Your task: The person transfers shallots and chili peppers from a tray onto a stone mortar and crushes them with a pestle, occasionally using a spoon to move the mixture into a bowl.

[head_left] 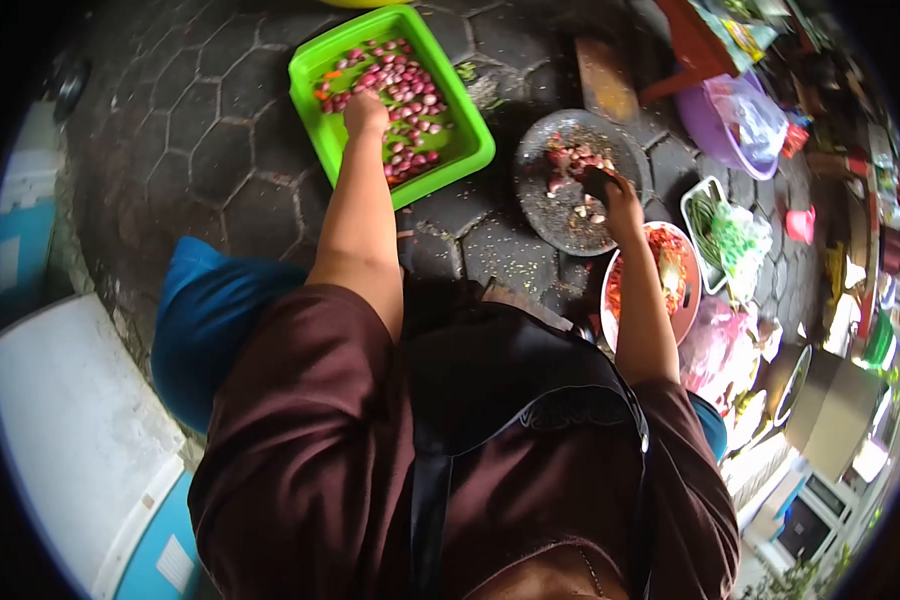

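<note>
One green tray (315, 130) and one grey mortar (542, 208) sit on dark paving stones (220, 150).
On my feed the left hand (368, 112) reaches among shallots (410, 85) in the tray, its grip too hidden for me to tell; the right hand (624, 208) is wrapped round a dark pestle (596, 182) over the mortar. Near it I see a bowl (692, 318) of red food (672, 265) and a purple tub (703, 125); far left, a white-topped box (80, 420).

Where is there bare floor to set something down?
Bare floor lies left of the green tray, ahead of the blue cloth. Only a narrow, littered strip parts tray from mortar. Right of the mortar it's crowded: bowl, purple tub, pink bag.
</note>
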Demonstrator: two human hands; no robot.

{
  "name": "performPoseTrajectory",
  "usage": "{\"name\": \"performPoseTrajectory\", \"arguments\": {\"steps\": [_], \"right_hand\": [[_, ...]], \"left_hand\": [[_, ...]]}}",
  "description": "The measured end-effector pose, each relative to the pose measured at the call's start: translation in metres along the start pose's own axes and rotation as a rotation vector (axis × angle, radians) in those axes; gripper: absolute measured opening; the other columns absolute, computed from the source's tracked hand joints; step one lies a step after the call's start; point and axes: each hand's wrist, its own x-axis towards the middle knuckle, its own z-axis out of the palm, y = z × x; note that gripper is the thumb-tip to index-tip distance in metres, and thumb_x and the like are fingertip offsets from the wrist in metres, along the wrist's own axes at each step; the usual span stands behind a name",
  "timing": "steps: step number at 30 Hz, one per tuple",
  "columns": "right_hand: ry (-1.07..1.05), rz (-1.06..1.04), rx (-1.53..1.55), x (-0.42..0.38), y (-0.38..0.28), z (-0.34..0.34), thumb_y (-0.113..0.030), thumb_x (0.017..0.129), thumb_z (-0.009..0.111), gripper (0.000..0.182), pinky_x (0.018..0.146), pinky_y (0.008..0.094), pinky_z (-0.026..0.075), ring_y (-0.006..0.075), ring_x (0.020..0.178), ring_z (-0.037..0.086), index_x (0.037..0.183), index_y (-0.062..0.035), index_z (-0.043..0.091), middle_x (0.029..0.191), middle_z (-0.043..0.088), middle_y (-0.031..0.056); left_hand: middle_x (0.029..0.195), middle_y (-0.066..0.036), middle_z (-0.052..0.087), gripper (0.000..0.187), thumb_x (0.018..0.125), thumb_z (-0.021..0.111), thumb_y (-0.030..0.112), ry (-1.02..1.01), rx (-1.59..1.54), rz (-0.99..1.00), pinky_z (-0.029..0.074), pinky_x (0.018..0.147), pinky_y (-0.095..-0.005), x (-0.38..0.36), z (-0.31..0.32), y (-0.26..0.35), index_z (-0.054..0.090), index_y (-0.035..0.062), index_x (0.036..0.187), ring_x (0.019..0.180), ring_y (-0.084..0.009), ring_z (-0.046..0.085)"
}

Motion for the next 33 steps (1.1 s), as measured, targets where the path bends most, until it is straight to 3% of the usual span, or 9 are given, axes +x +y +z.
{"name": "performPoseTrajectory", "arguments": {"steps": [4, 5, 8, 12, 21, 24, 26, 28, 33], "right_hand": [[0.073, -0.023, -0.015, -0.025, -0.003, -0.004, -0.031, 0.090, 0.044, 0.041, 0.085, 0.0381, 0.043, 0.0348, 0.100, 0.057, 0.124, -0.0102, 0.048, 0.108, 0.059, 0.0220], [0.069, -0.023, -0.008, -0.028, -0.002, -0.001, -0.031, 0.090, 0.044, 0.041, 0.085, 0.0381, 0.043, 0.0348, 0.100, 0.057, 0.124, -0.0102, 0.048, 0.108, 0.059, 0.0220], [-0.035, 0.116, 0.095, -0.034, -0.006, 0.004, -0.032, 0.090, 0.045, 0.041, 0.085, 0.0388, 0.043, 0.0356, 0.101, 0.057, 0.125, -0.0109, 0.048, 0.107, 0.059, 0.0229], [-0.015, -0.009, 0.026, -0.031, -0.003, 0.013, -0.033, 0.090, 0.046, 0.040, 0.087, 0.0399, 0.042, 0.0368, 0.104, 0.055, 0.125, -0.0132, 0.048, 0.108, 0.059, 0.0234], [-0.010, 0.109, 0.033, -0.038, -0.008, 0.010, -0.036, 0.088, 0.045, 0.042, 0.087, 0.0404, 0.042, 0.0386, 0.102, 0.056, 0.125, -0.0146, 0.049, 0.106, 0.059, 0.0254], [0.095, -0.005, -0.037, -0.037, -0.005, 0.004, -0.036, 0.088, 0.045, 0.043, 0.085, 0.0407, 0.043, 0.0398, 0.099, 0.057, 0.124, -0.0128, 0.049, 0.103, 0.060, 0.0255], [0.024, 0.107, 0.026, -0.033, 0.001, 0.002, -0.037, 0.089, 0.045, 0.044, 0.085, 0.0413, 0.044, 0.0395, 0.099, 0.057, 0.125, -0.0119, 0.048, 0.103, 0.060, 0.0248], [0.033, 0.126, -0.005, -0.031, 0.005, 0.001, -0.038, 0.089, 0.045, 0.045, 0.086, 0.0413, 0.043, 0.0394, 0.100, 0.056, 0.125, -0.0118, 0.047, 0.104, 0.060, 0.0249], [0.054, 0.156, 0.037, -0.031, 0.003, -0.001, -0.037, 0.088, 0.045, 0.045, 0.089, 0.0405, 0.041, 0.0388, 0.105, 0.054, 0.126, -0.0120, 0.047, 0.109, 0.058, 0.0249]], "left_hand": [[0.099, -0.017, 0.064, 0.024, 0.083, 0.048, 0.016, -0.009, 0.232, -0.067, 0.048, 0.083, -0.0398, 0.019, -0.010, -0.047, 0.064, 0.0047, 0.097, 0.096, -0.0307, 0.061], [0.104, -0.018, 0.062, 0.027, 0.083, 0.048, 0.017, -0.222, 0.308, -0.064, 0.047, 0.084, -0.0402, 0.022, -0.009, -0.054, 0.061, 0.0066, 0.104, 0.098, -0.0320, 0.060], [0.108, -0.016, 0.059, 0.047, 0.071, 0.070, 0.033, -0.124, 0.203, -0.082, 0.047, 0.085, -0.0389, -0.010, 0.011, -0.043, 0.057, 0.0178, 0.113, 0.099, -0.0309, 0.059], [0.114, -0.014, 0.046, 0.060, 0.069, 0.072, 0.028, -0.109, 0.205, -0.071, 0.046, 0.087, -0.0398, -0.043, 0.027, -0.026, 0.047, 0.0254, 0.122, 0.102, -0.0340, 0.054], [0.101, -0.016, 0.057, 0.022, 0.080, 0.058, 0.022, 0.006, 0.033, -0.142, 0.049, 0.078, -0.0404, -0.009, 0.082, -0.068, 0.059, 0.0171, 0.101, 0.088, -0.0335, 0.060], [0.068, -0.013, 0.063, 0.023, 0.080, 0.060, 0.025, -0.079, -0.230, -0.111, 0.048, 0.054, -0.0335, -0.006, 0.077, -0.074, 0.059, 0.0026, 0.082, 0.051, -0.0246, 0.060], [0.091, -0.017, 0.061, 0.011, 0.075, 0.062, 0.011, -0.112, -0.074, -0.103, 0.050, 0.072, -0.0384, -0.005, 0.074, -0.072, 0.062, 0.0049, 0.085, 0.083, -0.0287, 0.063], [0.079, -0.013, 0.064, 0.008, 0.072, 0.063, 0.007, -0.033, 0.074, 0.032, 0.050, 0.068, -0.0376, -0.030, 0.037, -0.028, 0.063, 0.0055, 0.080, 0.075, -0.0247, 0.064], [0.069, -0.002, 0.063, 0.011, 0.074, 0.061, 0.003, -0.219, -0.504, 0.251, 0.046, 0.047, -0.0221, -0.052, 0.060, 0.043, 0.064, 0.0082, 0.083, 0.054, -0.0085, 0.057]]}}
